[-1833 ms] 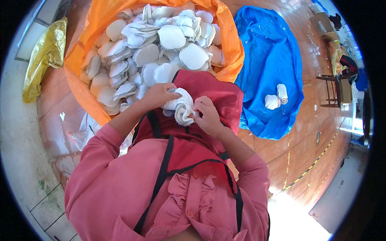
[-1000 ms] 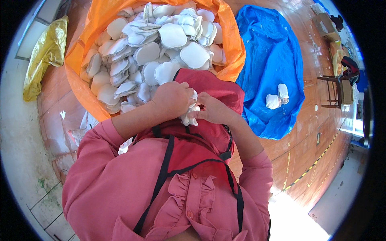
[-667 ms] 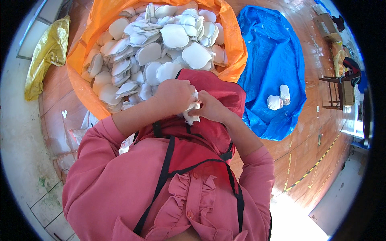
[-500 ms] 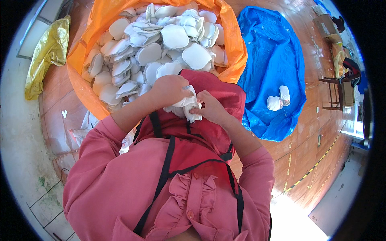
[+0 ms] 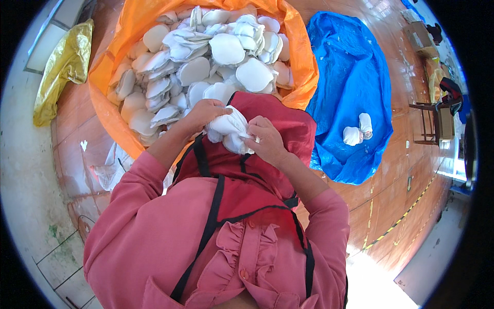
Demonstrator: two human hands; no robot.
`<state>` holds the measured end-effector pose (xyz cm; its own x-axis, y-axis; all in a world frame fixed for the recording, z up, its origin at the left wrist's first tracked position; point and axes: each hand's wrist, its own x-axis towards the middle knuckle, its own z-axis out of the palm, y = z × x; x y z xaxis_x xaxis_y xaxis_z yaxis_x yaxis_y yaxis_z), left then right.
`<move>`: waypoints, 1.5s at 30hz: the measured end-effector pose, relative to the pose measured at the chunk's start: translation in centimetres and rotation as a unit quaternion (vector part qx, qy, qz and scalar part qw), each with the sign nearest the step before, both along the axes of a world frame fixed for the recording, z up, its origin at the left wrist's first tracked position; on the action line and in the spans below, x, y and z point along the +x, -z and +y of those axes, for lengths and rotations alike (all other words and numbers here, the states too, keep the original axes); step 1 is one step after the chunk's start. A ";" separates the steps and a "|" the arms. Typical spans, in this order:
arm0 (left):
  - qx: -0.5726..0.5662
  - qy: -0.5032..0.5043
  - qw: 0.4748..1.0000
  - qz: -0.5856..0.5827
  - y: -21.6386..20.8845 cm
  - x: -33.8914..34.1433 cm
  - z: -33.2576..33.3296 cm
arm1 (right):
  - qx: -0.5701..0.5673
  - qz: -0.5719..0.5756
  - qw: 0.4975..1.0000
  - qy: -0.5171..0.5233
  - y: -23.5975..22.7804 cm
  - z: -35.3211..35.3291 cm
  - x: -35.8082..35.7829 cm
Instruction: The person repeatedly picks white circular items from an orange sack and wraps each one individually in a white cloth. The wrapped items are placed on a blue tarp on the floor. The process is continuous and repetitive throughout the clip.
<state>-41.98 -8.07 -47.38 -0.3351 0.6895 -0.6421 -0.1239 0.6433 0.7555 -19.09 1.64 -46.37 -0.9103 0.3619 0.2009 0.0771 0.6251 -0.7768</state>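
Over my red apron (image 5: 288, 123), both hands grip a bunched white cloth bundle (image 5: 229, 126). My left hand (image 5: 202, 114) pinches its upper left side, fingers closed. On its right edge, my right hand (image 5: 267, 141) is closed with fingertips gathering the cloth. Just beyond lies a heap of flat, rounded white pads (image 5: 195, 71), piled inside a large orange plastic bag (image 5: 110, 123) with its mouth spread wide. Two similar tied-up white bundles (image 5: 353, 135) rest on a blue plastic sheet (image 5: 345, 67) to the right.
A crumpled yellow plastic sack (image 5: 62, 72) is at the far left by the wall. Reddish tiled floor (image 5: 396, 175) runs to the right, with a yellow-black striped line (image 5: 396, 222). Far right stand a wooden chair (image 5: 426, 121) and cardboard boxes (image 5: 419, 38).
My left hand has shifted left and rotated, showing more of the white bundle, which looks rounder and fuller. My right hand has moved slightly, still gripping its edge.
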 end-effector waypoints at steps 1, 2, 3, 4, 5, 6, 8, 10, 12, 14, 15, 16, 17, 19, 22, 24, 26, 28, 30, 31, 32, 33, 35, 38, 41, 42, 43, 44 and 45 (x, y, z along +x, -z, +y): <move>-0.001 -0.007 1.000 -0.015 0.2 0.0 0.0 | 0.005 0.002 1.000 0.003 0.0 -0.2 0.1; 0.002 -0.017 0.999 -0.030 0.7 -0.1 -0.2 | 0.011 0.004 1.000 0.007 0.0 -0.3 0.2; 0.006 -0.028 0.999 -0.046 1.0 -0.1 -0.5 | 0.007 -0.001 1.000 0.015 -0.4 -0.6 0.2; 0.010 -0.038 0.997 -0.061 1.4 -0.1 -0.6 | 0.002 -0.007 1.000 0.023 -1.1 -1.0 0.1; 0.023 -0.048 0.996 -0.068 1.7 -0.1 -0.8 | -0.002 -0.012 0.999 0.031 -1.6 -1.3 0.1; 0.035 -0.056 0.995 -0.074 1.5 0.1 -0.8 | 0.008 -0.022 0.999 0.039 -1.8 -1.5 0.0; 0.048 -0.066 0.996 -0.044 1.0 0.7 -0.9 | 0.027 -0.042 0.997 0.056 -2.0 -1.8 0.0; 0.051 -0.069 0.996 0.027 -1.1 1.7 -0.8 | 0.009 -0.054 0.996 0.067 -1.7 -1.8 0.1; 0.058 -0.102 0.993 0.009 -2.1 2.5 -1.2 | -0.025 -0.052 0.995 0.084 -1.7 -2.0 0.2; 0.068 -0.130 0.988 -0.048 -1.9 2.7 -1.6 | -0.077 -0.036 0.991 0.108 -2.2 -2.4 0.1; 0.075 -0.138 0.983 -0.095 -1.5 2.6 -1.8 | -0.102 -0.019 0.989 0.104 -2.1 -2.3 0.2; 0.081 -0.146 0.976 -0.142 -1.3 2.4 -2.0 | -0.126 -0.003 0.987 0.100 -1.9 -2.1 0.4; 0.082 -0.153 0.968 -0.182 -1.2 2.3 -2.2 | -0.150 0.014 0.984 0.095 -1.9 -2.0 0.6; 0.084 -0.168 0.948 -0.259 -1.2 2.1 -2.7 | -0.163 0.000 0.983 0.087 -1.9 -1.6 0.9; 0.065 -0.197 0.916 -0.343 -2.0 2.7 -2.9 | -0.202 0.012 0.975 0.093 -1.0 -1.4 1.4; 0.058 -0.206 0.882 -0.420 -1.9 3.3 -3.0 | -0.249 0.017 0.961 0.115 -0.7 -1.5 1.5; 0.065 -0.211 0.860 -0.461 -2.1 4.3 -3.3 | -0.312 0.010 0.939 0.147 -0.9 -1.4 1.6; 0.081 -0.206 0.855 -0.469 -3.3 5.5 -3.7 | -0.323 0.011 0.934 0.154 -0.3 -1.1 1.8; 0.100 -0.170 0.856 -0.478 -3.9 6.1 -4.5 | -0.325 0.003 0.932 0.164 -0.4 -0.9 1.9; 0.097 -0.160 0.863 -0.469 -4.2 6.5 -5.0 | -0.320 -0.007 0.932 0.170 -1.0 -0.9 1.9; 0.094 -0.150 0.870 -0.461 -4.5 6.8 -5.5 | -0.316 -0.016 0.932 0.177 -1.3 -1.0 1.9; 0.091 -0.144 0.873 -0.457 -4.6 6.9 -5.9 | -0.330 0.001 0.927 0.178 -1.1 -1.2 2.0; 0.084 -0.096 0.896 -0.425 -4.3 6.1 -6.2 | -0.358 0.035 0.916 0.178 0.0 -1.9 2.0; 0.060 -0.027 0.928 -0.366 -4.9 4.4 -6.5 | -0.348 0.124 0.917 0.149 1.8 -2.8 2.1; 0.005 0.055 0.980 -0.191 -5.5 3.1 -6.5 | -0.219 0.148 0.956 0.125 0.9 -2.5 2.1; -0.017 0.090 0.990 -0.112 -6.0 3.0 -6.2 | -0.212 0.149 0.960 0.107 0.7 -2.2 2.1; 0.047 0.122 0.990 0.048 -6.8 3.0 -5.8 | -0.205 0.150 0.963 0.088 0.5 -1.8 2.2; 0.110 0.150 0.961 0.206 -7.7 3.2 -5.3 | -0.198 0.151 0.966 0.069 0.2 -1.4 2.1; 0.168 0.169 0.903 0.358 -8.4 3.6 -5.0 | -0.205 0.145 0.967 0.035 -0.3 -1.0 2.0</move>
<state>-38.42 -13.08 -39.00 -0.3145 0.9458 -0.0805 0.6339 0.2724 0.7238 -17.07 0.63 -46.11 -0.8081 0.5236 0.2700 -0.1497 0.2607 -0.9537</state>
